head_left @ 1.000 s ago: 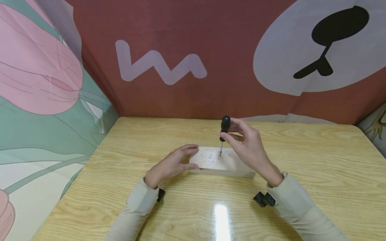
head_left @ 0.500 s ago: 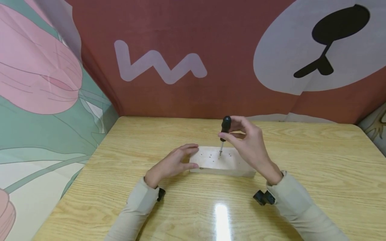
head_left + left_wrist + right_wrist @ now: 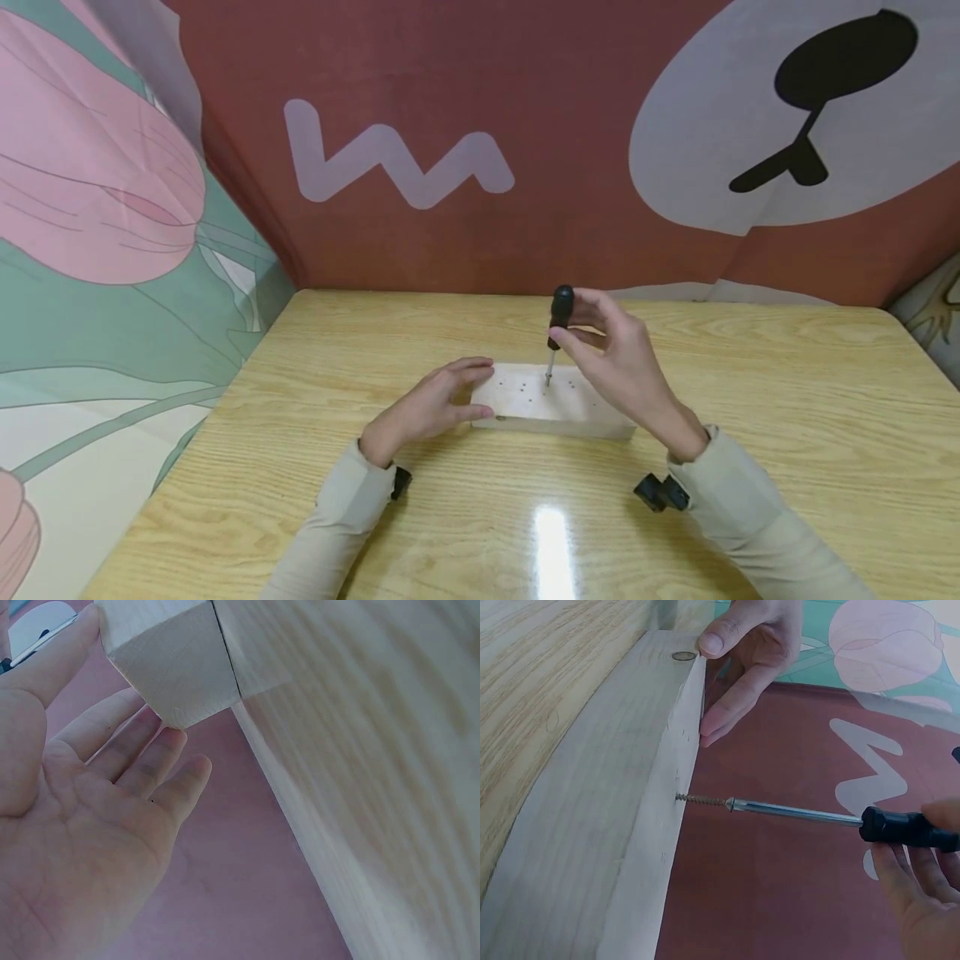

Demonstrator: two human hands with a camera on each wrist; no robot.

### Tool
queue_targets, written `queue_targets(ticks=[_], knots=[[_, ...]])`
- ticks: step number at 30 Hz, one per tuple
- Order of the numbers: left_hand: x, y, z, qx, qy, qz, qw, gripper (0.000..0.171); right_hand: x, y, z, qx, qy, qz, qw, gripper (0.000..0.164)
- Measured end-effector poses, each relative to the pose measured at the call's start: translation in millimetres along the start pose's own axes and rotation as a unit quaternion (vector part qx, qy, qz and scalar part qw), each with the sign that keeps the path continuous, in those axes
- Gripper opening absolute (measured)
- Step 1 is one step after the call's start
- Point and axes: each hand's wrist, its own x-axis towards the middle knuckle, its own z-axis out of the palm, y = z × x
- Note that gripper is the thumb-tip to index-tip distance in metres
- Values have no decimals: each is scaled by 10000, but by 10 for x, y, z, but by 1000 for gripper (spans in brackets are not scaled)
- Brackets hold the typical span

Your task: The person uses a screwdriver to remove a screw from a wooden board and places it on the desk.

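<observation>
A pale wooden block (image 3: 573,410) with several small holes in its top lies on the table. My left hand (image 3: 423,407) holds its left end, thumb at the front edge and fingertips at the back edge. Between thumb and fingers, my right hand (image 3: 628,362) grips the black handle of a screwdriver (image 3: 561,308), which stands nearly upright over the block. In the right wrist view, the tip of the screwdriver's shaft (image 3: 795,811) meets the head of a screw (image 3: 705,800). The screw's point is in the wood, with most of its thread still showing.
The wood-grain table (image 3: 300,508) extends around the block on all sides. Behind it rises a reddish-brown printed cloth (image 3: 450,250), with a floral one (image 3: 112,333) at the left. A black wrist camera (image 3: 662,492) sits under the right sleeve.
My right hand and the screwdriver have shifted only very slightly, with the tool staying on the screw. The left hand and the block look unmoved.
</observation>
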Motion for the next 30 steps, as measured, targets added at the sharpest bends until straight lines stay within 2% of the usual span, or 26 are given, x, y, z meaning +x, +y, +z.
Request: queue_targets(ticks=[6,11,18,30], knots=[[7,-1,2,-33,-4,-36,10000,63,10,18,8,-275,155,-401,9987,36],[4,6,2,0,-2,-47,10000,62,11,18,5,-111,304,-244,9992,33],[-5,18,-3,-20,4,-76,10000,62,5,-10,-13,276,195,-15,9994,36],[-3,6,3,-44,4,-93,9999,62,-1,33,18,-83,285,-393,9988,35]])
